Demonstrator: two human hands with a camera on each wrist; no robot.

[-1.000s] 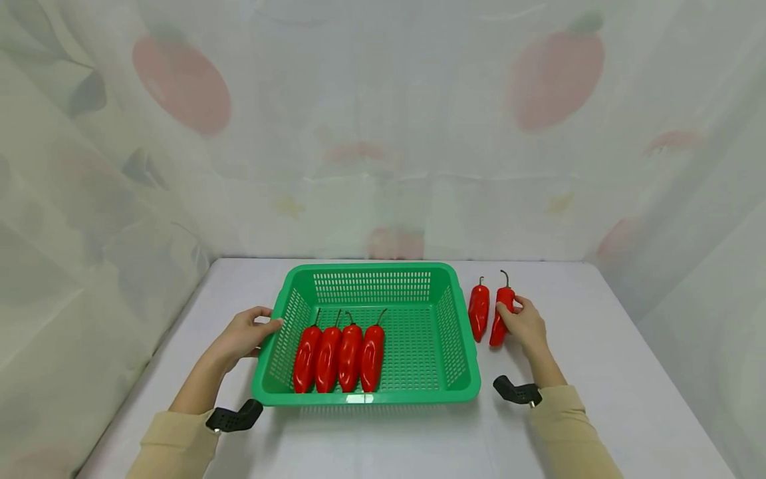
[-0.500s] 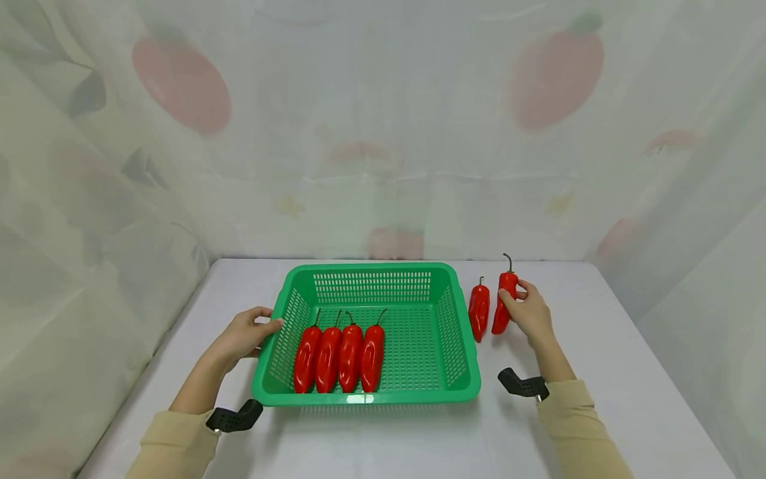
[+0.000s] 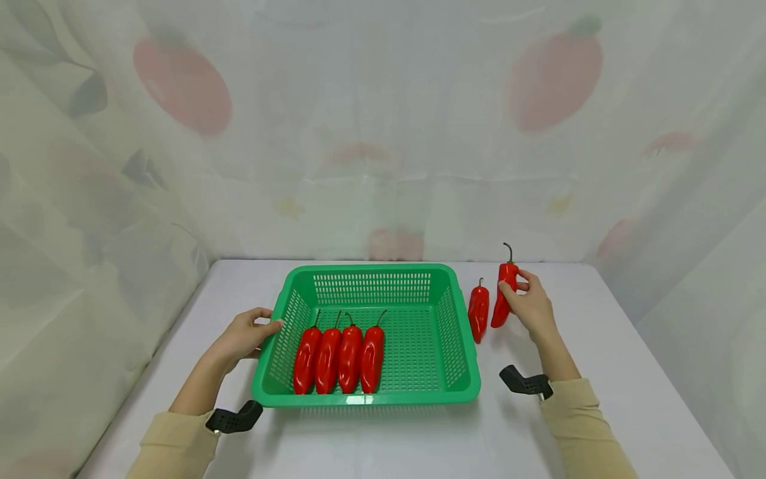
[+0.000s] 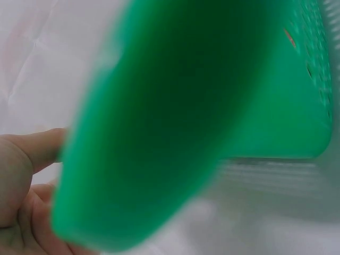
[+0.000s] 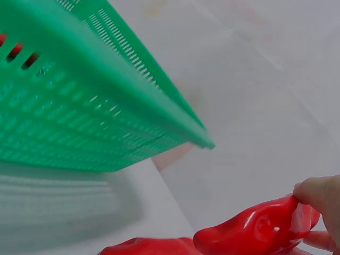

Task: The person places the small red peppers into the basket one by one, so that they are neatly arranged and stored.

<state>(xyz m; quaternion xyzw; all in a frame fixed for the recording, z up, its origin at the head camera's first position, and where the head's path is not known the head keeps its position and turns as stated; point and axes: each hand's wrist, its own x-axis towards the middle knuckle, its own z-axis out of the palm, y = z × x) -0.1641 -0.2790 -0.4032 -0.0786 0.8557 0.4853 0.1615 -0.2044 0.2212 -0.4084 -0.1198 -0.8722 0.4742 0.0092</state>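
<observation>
A green plastic basket (image 3: 365,399) with slotted walls sits on the table. My left hand (image 3: 244,334) grips its left rim, the thumb over the edge and the fingers outside it; in the left wrist view the basket wall (image 4: 106,175) hides much of them. Several glossy red chili peppers (image 3: 339,359) lie side by side in the basket's left half, stems pointing away. Right of the basket, my right hand (image 3: 531,306) pinches a red chili pepper (image 3: 505,293) between thumb and fingers, stem up and tip down. Just left of it another chili pepper (image 3: 479,309) lies on the table.
The white table (image 3: 383,446) ends at a patterned cloth backdrop (image 3: 383,166), with cloth hanging at both sides. A black wrist camera (image 3: 525,382) sticks out from each sleeve, the left one (image 3: 235,418) close to the basket's near left corner.
My right hand has raised the chili pepper it holds and moved it farther back from its spot beside the other one. The left hand and the basket stay put.
</observation>
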